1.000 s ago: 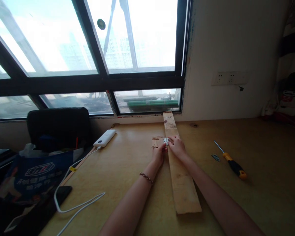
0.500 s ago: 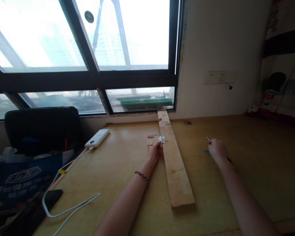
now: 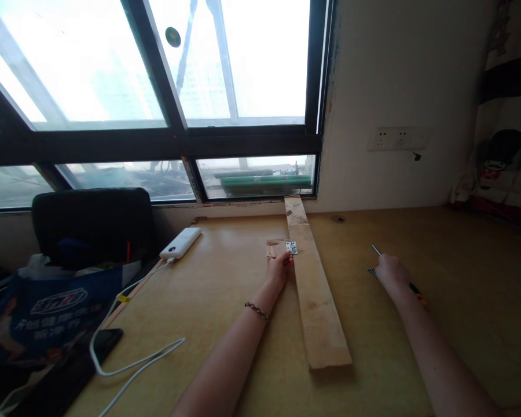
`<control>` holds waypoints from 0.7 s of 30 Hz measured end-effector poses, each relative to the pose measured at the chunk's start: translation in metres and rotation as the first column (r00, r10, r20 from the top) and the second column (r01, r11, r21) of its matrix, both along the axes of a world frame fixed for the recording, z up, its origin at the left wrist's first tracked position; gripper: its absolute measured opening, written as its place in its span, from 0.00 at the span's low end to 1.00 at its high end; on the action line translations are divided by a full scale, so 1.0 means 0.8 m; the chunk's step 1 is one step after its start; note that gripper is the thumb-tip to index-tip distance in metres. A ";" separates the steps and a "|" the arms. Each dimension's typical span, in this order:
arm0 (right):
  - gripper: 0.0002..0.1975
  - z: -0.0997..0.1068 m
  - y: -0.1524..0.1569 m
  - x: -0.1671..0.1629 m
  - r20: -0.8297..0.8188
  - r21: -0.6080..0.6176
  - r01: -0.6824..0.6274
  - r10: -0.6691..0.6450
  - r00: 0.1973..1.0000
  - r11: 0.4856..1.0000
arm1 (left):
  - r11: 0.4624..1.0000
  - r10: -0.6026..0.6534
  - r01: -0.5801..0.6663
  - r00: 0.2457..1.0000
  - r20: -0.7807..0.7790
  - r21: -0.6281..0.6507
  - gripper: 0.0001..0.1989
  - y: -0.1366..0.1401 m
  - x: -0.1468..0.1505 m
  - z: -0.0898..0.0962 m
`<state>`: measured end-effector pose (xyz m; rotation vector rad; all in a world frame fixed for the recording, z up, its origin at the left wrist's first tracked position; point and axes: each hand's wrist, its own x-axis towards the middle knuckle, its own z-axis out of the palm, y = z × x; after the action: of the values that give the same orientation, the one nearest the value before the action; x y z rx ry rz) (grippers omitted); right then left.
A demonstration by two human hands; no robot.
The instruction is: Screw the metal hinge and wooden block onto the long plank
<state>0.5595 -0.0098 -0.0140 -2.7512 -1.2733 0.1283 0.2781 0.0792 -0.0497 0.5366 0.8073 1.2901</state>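
Observation:
A long wooden board [image 3: 323,307] lies on the wooden tabletop [image 3: 226,278], its far end at the window. Against its left side sits a small wood piece [image 3: 274,248], and a silver hinge [image 3: 291,248] spans the joint. My left hand [image 3: 280,269] is closed on the small piece, fingertips just below the hinge at the board's edge. To the right of the board, my right hand [image 3: 393,271] grips a screwdriver [image 3: 418,294]. Its thin metal shaft points up-left, and a black-and-orange handle shows behind the hand. Several small dark slender pieces [image 3: 371,272], perhaps screws, lie partly hidden beside that hand.
A white power bank [image 3: 181,243] with a white cable [image 3: 156,352] lies at the table's left. Beyond that edge stand a black chair [image 3: 93,223] and a blue bag [image 3: 61,307]. The window [image 3: 247,69] and wall socket [image 3: 399,139] are behind.
The whole view has shifted slightly, so everything appears a little farther right. Both hands keep their holds, with no clear movement relative to the board.

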 end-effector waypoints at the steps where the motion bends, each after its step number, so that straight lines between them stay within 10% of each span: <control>1: 0.14 0.000 0.000 0.000 -0.001 -0.001 -0.004 0.004 1.000 1.000 | 1.000 -0.002 0.002 1.000 0.000 0.001 0.07 -0.001 0.000 0.001; 15: 0.14 -0.010 0.002 0.008 0.008 0.037 -0.023 0.022 1.000 0.999 | 0.999 0.001 -0.001 1.000 -0.009 0.032 0.11 0.001 0.000 -0.004; 18: 0.13 -0.011 0.005 0.010 -0.004 0.216 -0.055 0.057 0.998 0.975 | 1.000 -0.001 0.001 1.000 -0.001 0.031 0.10 0.003 0.000 -0.005; 21: 0.13 -0.009 0.016 -0.008 -0.195 0.559 -0.100 0.248 0.949 0.823 | 1.000 -0.004 0.004 1.000 0.007 0.031 0.09 0.003 0.000 -0.006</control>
<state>0.5528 0.0033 -0.0213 -2.0565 -1.2503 0.1152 0.2784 0.0818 -0.0544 0.5582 0.7808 1.3018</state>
